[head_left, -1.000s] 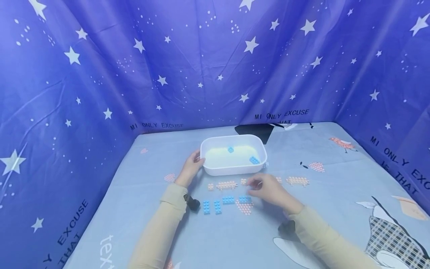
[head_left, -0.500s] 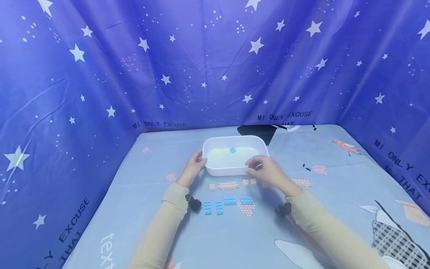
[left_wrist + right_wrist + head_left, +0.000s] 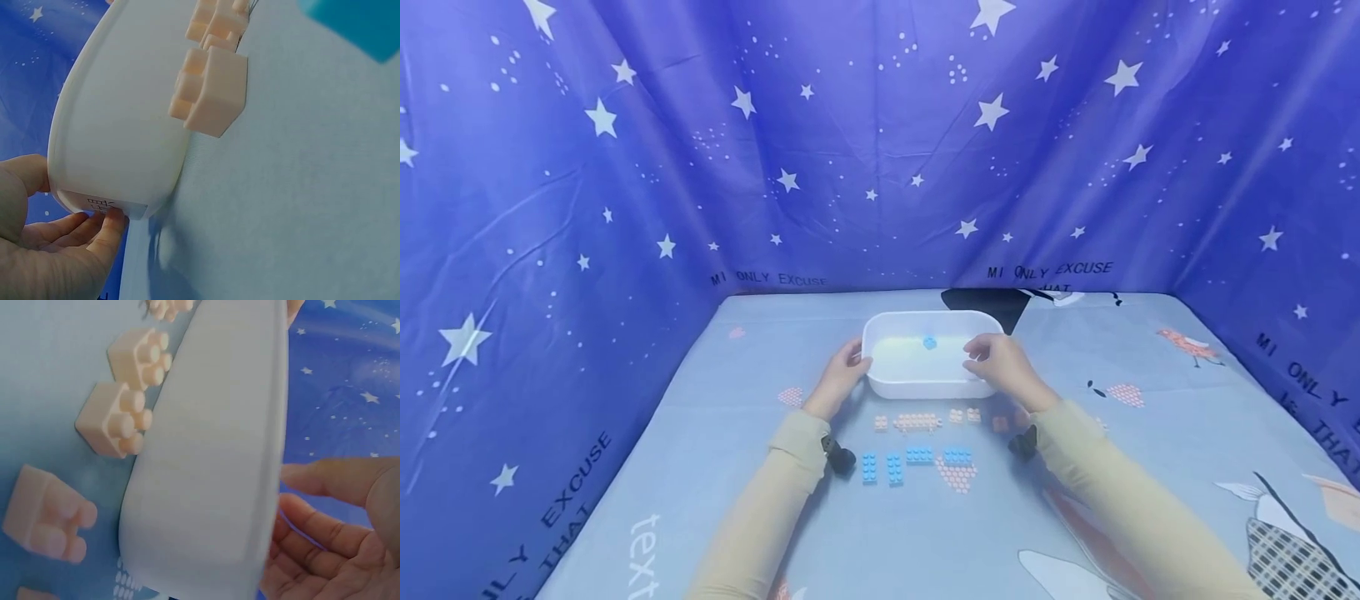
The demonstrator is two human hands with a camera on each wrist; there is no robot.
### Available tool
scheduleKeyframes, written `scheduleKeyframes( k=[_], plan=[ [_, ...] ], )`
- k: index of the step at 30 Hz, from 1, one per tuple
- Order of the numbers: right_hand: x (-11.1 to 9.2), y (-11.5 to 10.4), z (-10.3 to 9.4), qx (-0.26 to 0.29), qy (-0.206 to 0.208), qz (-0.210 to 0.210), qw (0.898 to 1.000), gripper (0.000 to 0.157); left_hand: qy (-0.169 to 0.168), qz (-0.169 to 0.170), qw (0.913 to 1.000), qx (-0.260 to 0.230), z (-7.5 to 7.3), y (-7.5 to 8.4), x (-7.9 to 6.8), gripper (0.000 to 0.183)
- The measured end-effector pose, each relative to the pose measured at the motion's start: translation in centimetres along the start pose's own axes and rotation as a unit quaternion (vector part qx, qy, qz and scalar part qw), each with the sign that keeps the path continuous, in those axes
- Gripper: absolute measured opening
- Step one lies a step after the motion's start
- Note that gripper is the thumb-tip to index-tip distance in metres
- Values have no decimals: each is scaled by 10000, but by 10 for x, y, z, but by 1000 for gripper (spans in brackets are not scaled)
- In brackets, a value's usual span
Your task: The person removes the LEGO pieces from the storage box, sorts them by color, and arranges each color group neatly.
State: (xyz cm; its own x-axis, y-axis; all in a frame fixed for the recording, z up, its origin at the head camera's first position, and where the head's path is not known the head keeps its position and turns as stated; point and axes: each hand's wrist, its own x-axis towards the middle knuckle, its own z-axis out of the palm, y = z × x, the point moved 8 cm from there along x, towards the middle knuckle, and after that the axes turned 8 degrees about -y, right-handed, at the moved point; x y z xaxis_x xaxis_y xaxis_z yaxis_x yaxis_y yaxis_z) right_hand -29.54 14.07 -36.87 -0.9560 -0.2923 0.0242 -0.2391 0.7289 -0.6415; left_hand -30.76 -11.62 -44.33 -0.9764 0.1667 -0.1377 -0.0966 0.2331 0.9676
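A white plastic tub (image 3: 917, 390) stands toward the back of the table. My left hand (image 3: 838, 382) grips its left end, thumb at the rim and fingers against the labelled outer wall (image 3: 137, 209) in the left wrist view. My right hand (image 3: 1006, 367) reaches over the tub's right end, thumb and fingers curved toward each other. In the right wrist view the rim hides the fingertips, so I cannot tell whether they hold anything. One small blue building brick (image 3: 930, 342) lies inside the tub near the back; the right corner of the tub is covered by my right hand.
Peach building bricks (image 3: 917, 422) lie in a row just in front of the tub, one small brick (image 3: 112, 419) close to its wall. Nearer to me lie several blue bricks (image 3: 919, 455). A starry blue curtain (image 3: 880, 167) surrounds the patterned tablecloth (image 3: 737, 350).
My right hand has moved from the peach bricks up and over the tub's right end, covering the spot where a second blue brick lay. My left hand keeps its hold on the tub.
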Motion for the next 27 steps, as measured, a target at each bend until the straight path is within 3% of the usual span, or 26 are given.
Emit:
scheduleKeyframes(
  k=[8, 16, 27],
  plan=[
    [17, 13, 17, -349, -289, 548, 9975, 30, -8, -19, 10000, 27, 0, -3, 1, 56],
    [27, 13, 28, -907, -486, 424, 9938, 37, 9, 2, 10000, -38, 0, -1, -1, 55],
    [35, 20, 33, -1330, -923, 722, 9842, 39, -7, -55, 10000, -18, -2, -2, 1, 56]
  ],
)
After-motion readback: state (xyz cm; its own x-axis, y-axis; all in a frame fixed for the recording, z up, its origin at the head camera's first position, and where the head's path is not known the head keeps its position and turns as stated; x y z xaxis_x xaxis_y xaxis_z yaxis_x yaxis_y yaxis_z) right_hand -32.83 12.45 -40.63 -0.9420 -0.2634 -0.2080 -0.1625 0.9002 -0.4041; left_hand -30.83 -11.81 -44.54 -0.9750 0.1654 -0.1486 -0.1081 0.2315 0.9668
